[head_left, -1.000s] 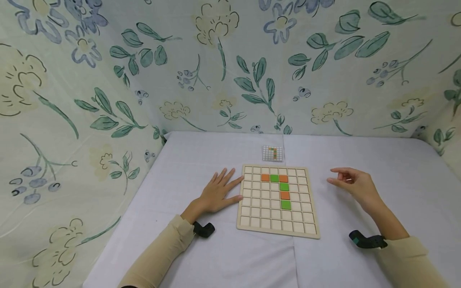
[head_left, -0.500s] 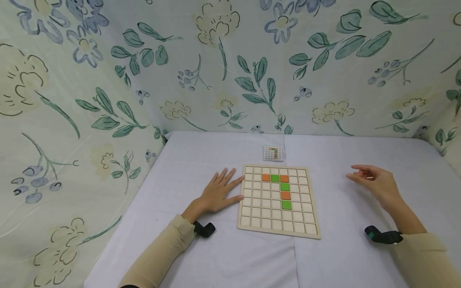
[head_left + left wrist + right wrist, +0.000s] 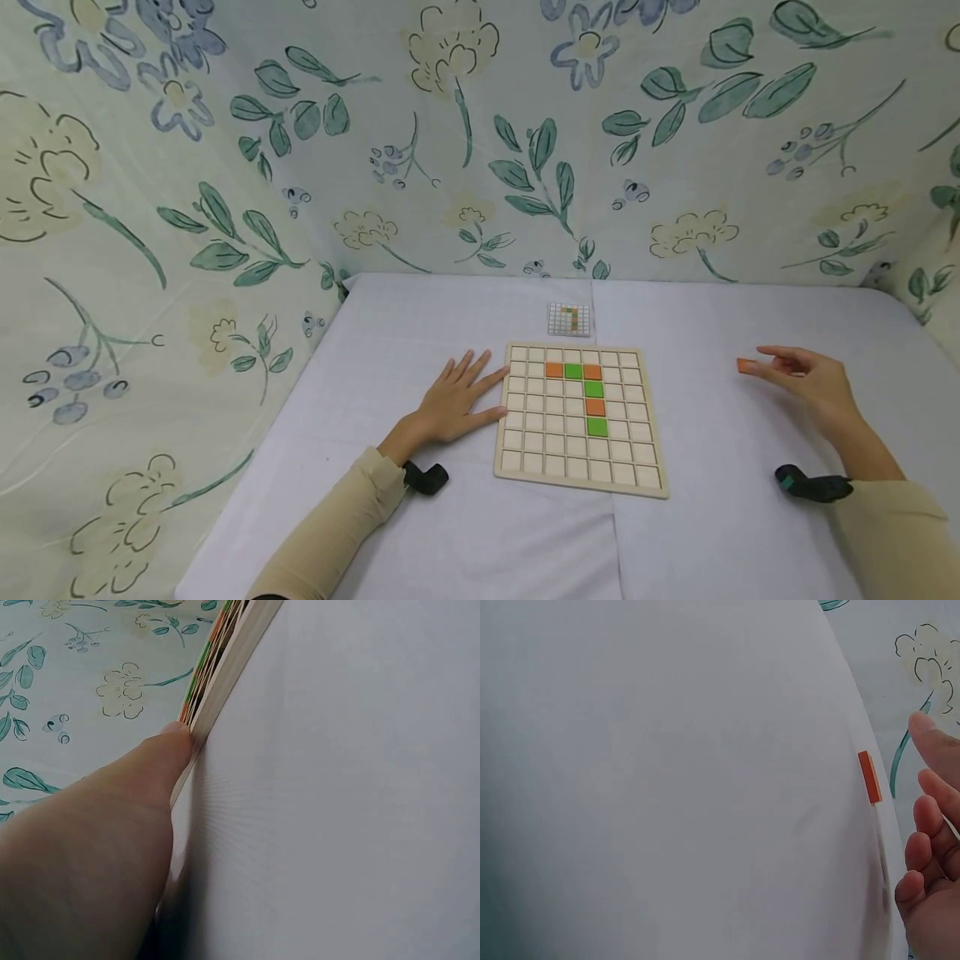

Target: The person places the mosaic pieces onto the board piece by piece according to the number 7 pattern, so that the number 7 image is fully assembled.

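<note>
A wooden grid board (image 3: 576, 468) lies in the middle of the white table, with orange and green tiles (image 3: 592, 388) set in an upside-down L. My left hand (image 3: 456, 402) rests flat on the cloth, fingers straight, against the board's left edge. In the left wrist view its thumb (image 3: 154, 771) touches the board's side (image 3: 229, 671). My right hand (image 3: 804, 380) hovers to the right of the board with fingers loosely bent and holds nothing. A loose orange tile (image 3: 746, 365) lies on the table just off its fingertips (image 3: 928, 817), and the orange tile (image 3: 869, 777) is apart from them.
A small pattern card (image 3: 568, 318) lies behind the board. Floral cloth walls (image 3: 465, 150) close in the table at the back and on both sides. Black wrist straps (image 3: 813, 485) sit on both forearms.
My right hand has drifted right, away from the board, and an orange tile now shows on the table by its fingertips. The left hand and board have not moved.
</note>
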### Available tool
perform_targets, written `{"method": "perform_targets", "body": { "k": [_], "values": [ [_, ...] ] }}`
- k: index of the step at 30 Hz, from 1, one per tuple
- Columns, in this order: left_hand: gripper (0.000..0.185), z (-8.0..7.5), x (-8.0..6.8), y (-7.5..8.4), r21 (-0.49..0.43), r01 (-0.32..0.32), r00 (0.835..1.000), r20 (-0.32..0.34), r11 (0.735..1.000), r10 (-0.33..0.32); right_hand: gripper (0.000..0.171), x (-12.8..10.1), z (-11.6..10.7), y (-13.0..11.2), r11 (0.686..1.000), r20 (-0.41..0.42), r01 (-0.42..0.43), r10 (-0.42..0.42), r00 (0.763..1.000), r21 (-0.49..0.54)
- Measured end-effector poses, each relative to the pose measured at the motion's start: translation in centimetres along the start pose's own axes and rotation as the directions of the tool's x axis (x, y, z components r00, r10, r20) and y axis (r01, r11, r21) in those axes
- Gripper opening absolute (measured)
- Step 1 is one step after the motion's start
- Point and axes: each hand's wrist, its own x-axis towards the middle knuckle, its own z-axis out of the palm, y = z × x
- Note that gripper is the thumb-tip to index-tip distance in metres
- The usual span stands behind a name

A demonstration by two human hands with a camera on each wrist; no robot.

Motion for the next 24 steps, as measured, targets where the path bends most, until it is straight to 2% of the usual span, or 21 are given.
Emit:
{"method": "perform_targets", "body": {
  "k": [9,15,24],
  "values": [
    [0.074,0.0,0.0,0.0,0.001,-0.002,1.000,-0.009,1.000,0.002,0.064,0.5,0.1,0.7,1.000,0.029,0.020,-0.021,0.999,0.020],
    [0.074,0.2,0.0,0.0,0.004,0.000,1.000,-0.008,1.000,0.000,0.057,0.8,0.3,1.3,0.999,0.048,0.053,-0.053,0.997,-0.009],
    [0.073,0.2,0.0,-0.1,0.003,-0.004,1.000,-0.017,1.000,0.004,0.056,1.2,0.6,1.6,0.996,0.067,0.046,-0.040,0.997,-0.081]
  ]
}}
